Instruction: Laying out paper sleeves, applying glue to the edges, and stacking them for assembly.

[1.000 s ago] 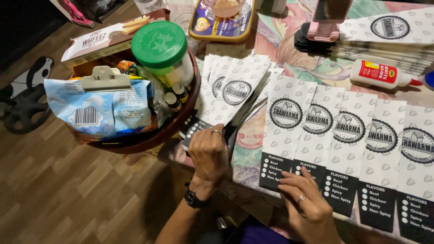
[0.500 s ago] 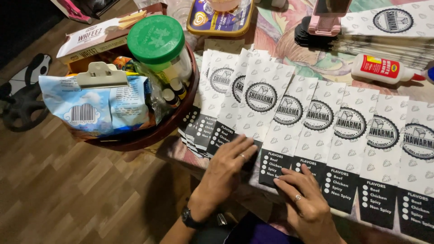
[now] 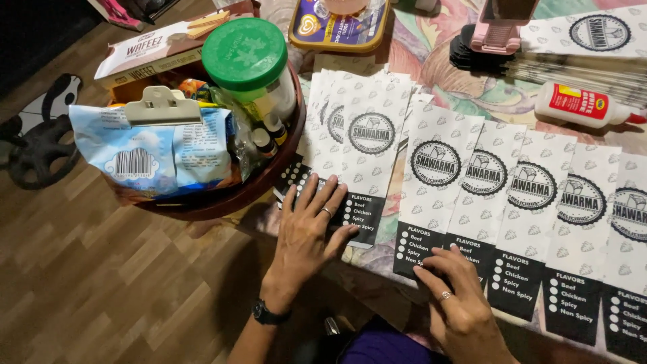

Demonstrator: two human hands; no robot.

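Hands flat and empty: left hand [image 3: 306, 232] presses a fanned stack of printed paper sleeves [image 3: 357, 155]; right hand [image 3: 461, 296] steadies the overlapping row [image 3: 539, 209]. Even overlap needs gentle, level pressure.

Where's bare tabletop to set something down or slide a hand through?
One bare strip of patterned cloth, bordered by the pink stand, the glue bottle and the tops of the printed bags. Crowded: overlapping bags along the front edge under the left hand and right hand; the basket blocks the left.
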